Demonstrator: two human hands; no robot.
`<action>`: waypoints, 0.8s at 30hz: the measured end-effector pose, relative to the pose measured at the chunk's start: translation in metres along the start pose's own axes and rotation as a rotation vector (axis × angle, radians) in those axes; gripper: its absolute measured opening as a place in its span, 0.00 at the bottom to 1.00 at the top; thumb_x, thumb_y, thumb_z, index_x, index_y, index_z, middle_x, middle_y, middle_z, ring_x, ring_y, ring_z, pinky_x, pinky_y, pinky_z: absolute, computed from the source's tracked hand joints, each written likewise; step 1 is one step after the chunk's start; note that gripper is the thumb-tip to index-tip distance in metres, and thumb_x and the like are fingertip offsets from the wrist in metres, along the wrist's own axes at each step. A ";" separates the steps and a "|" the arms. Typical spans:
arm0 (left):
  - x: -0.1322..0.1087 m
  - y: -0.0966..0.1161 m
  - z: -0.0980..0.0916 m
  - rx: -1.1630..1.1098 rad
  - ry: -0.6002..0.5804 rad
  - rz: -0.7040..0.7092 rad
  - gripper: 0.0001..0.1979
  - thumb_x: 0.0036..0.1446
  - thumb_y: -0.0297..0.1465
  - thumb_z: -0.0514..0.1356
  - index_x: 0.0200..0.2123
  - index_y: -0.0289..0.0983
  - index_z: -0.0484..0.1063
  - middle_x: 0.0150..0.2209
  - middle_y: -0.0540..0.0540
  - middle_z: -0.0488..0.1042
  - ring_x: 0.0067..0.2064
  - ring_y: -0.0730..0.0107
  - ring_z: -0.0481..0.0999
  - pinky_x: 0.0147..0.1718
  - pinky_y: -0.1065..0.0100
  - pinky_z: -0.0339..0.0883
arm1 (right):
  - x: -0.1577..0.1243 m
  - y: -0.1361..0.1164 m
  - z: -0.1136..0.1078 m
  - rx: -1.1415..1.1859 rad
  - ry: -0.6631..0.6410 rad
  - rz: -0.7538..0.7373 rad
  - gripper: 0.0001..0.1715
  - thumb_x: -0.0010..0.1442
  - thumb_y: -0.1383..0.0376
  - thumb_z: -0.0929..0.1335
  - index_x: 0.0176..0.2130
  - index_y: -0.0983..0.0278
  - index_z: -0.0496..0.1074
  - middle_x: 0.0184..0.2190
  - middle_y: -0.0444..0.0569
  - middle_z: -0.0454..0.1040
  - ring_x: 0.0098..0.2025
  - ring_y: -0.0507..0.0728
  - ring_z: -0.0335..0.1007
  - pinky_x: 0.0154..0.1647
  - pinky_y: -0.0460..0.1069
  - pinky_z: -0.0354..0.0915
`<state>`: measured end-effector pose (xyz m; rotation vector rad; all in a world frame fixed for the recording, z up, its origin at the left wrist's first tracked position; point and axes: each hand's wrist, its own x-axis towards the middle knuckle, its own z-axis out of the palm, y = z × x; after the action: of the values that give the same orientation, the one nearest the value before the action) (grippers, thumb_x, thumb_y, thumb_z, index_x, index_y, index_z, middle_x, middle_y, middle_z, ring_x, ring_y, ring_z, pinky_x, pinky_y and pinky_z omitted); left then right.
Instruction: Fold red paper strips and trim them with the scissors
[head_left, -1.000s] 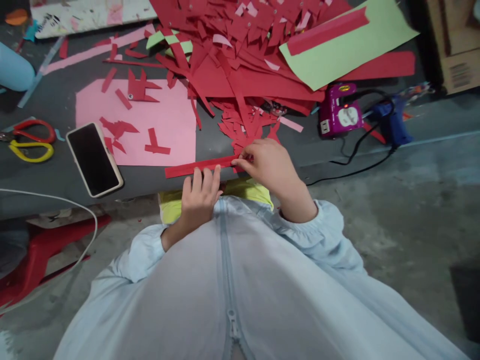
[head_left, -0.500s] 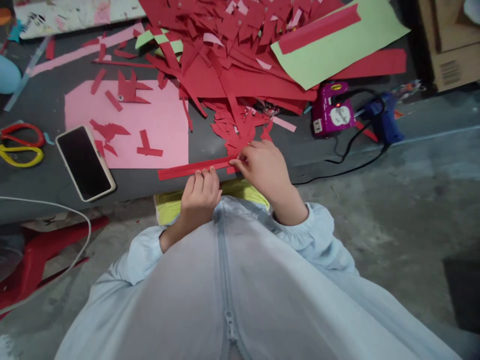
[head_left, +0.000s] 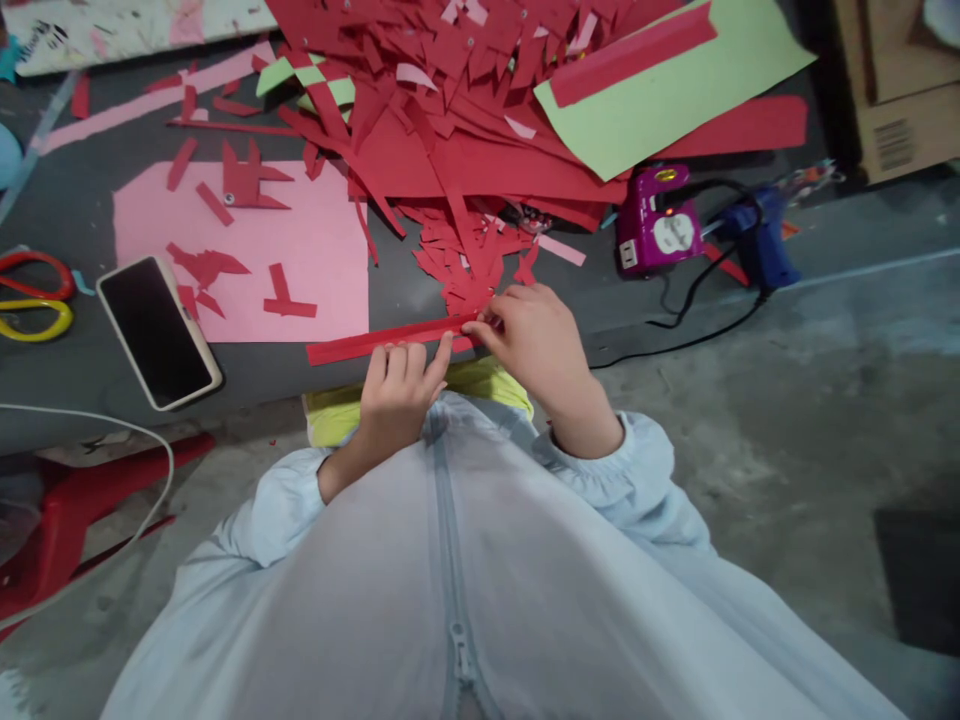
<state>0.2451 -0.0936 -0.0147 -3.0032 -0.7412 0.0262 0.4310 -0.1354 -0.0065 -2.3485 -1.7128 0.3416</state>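
A long red paper strip (head_left: 341,352), with a crease along its length, lies at the table's front edge. My left hand (head_left: 397,390) rests its fingertips on the strip's lower edge, index finger stretched to the right; its thumb is hidden. At the strip's right end, my right hand (head_left: 536,335) pinches the paper between thumb and index finger. Just beyond are small red paper scraps (head_left: 476,265). To the left, a pink paper sheet (head_left: 330,250) carries a spiky red paper cutout (head_left: 244,183) with a small eye and several loose red pieces.
A phone (head_left: 159,335) and red-and-yellow-handled scissors (head_left: 37,300) lie at left. Behind, red paper (head_left: 450,150) is heaped beside a green sheet (head_left: 637,120). A purple power box (head_left: 656,225), a blue glue gun (head_left: 769,240) with cables and a cardboard box (head_left: 907,130) are at right.
My left index finger has spread from the other fingers and stretched right along the strip. My right hand keeps its pinch at the right end. The view has shifted slightly.
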 end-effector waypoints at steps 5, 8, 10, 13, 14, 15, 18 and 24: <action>0.003 0.001 0.002 -0.021 -0.005 -0.006 0.25 0.66 0.36 0.51 0.65 0.38 0.59 0.45 0.36 0.75 0.46 0.54 0.76 0.54 0.49 0.65 | -0.004 0.007 -0.003 0.013 -0.007 0.047 0.20 0.65 0.57 0.62 0.30 0.64 0.75 0.30 0.56 0.74 0.36 0.62 0.64 0.40 0.56 0.59; 0.004 0.002 0.003 -0.001 0.015 0.022 0.26 0.67 0.36 0.50 0.65 0.34 0.59 0.50 0.32 0.74 0.51 0.50 0.74 0.52 0.50 0.66 | -0.004 0.007 -0.002 0.030 -0.015 0.062 0.18 0.65 0.58 0.63 0.30 0.64 0.75 0.30 0.55 0.74 0.36 0.62 0.65 0.41 0.56 0.59; 0.004 0.004 0.004 -0.008 0.024 0.046 0.26 0.66 0.35 0.50 0.64 0.31 0.60 0.53 0.31 0.73 0.54 0.48 0.72 0.53 0.51 0.66 | -0.004 0.007 -0.001 0.034 -0.014 0.057 0.18 0.64 0.58 0.63 0.29 0.64 0.75 0.30 0.55 0.74 0.36 0.62 0.65 0.41 0.56 0.59; 0.006 0.005 0.005 -0.028 0.013 0.054 0.26 0.66 0.35 0.49 0.64 0.29 0.60 0.52 0.32 0.73 0.54 0.48 0.72 0.55 0.51 0.64 | -0.003 0.006 -0.001 0.027 -0.012 0.042 0.17 0.64 0.59 0.63 0.29 0.64 0.74 0.30 0.55 0.74 0.36 0.62 0.65 0.42 0.57 0.60; 0.007 0.005 0.005 -0.032 0.004 0.053 0.26 0.66 0.35 0.49 0.64 0.29 0.60 0.51 0.32 0.74 0.53 0.49 0.73 0.55 0.52 0.64 | -0.003 0.006 -0.001 0.024 -0.015 0.040 0.17 0.64 0.59 0.63 0.29 0.64 0.74 0.30 0.56 0.74 0.36 0.62 0.65 0.42 0.57 0.60; 0.008 0.005 0.005 -0.032 -0.004 0.054 0.26 0.66 0.35 0.49 0.64 0.30 0.60 0.50 0.33 0.74 0.53 0.49 0.73 0.55 0.52 0.65 | -0.003 0.005 -0.001 0.020 -0.019 0.042 0.17 0.64 0.60 0.64 0.29 0.65 0.74 0.30 0.56 0.74 0.36 0.62 0.65 0.42 0.57 0.60; 0.011 0.005 0.000 -0.016 -0.024 0.063 0.26 0.67 0.35 0.49 0.65 0.31 0.59 0.49 0.34 0.74 0.51 0.52 0.74 0.55 0.53 0.65 | -0.002 0.004 -0.001 0.017 -0.032 0.049 0.16 0.64 0.60 0.64 0.30 0.65 0.74 0.31 0.56 0.74 0.37 0.62 0.65 0.42 0.57 0.60; 0.021 0.005 -0.008 -0.054 -0.103 0.079 0.27 0.67 0.38 0.50 0.66 0.35 0.56 0.46 0.38 0.73 0.48 0.58 0.73 0.60 0.51 0.61 | -0.006 0.011 -0.004 0.058 -0.006 0.056 0.17 0.64 0.60 0.62 0.30 0.64 0.74 0.31 0.55 0.74 0.37 0.62 0.65 0.42 0.56 0.60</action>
<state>0.2664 -0.0885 -0.0071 -3.1013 -0.6413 0.1674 0.4402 -0.1450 -0.0056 -2.3598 -1.6198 0.4029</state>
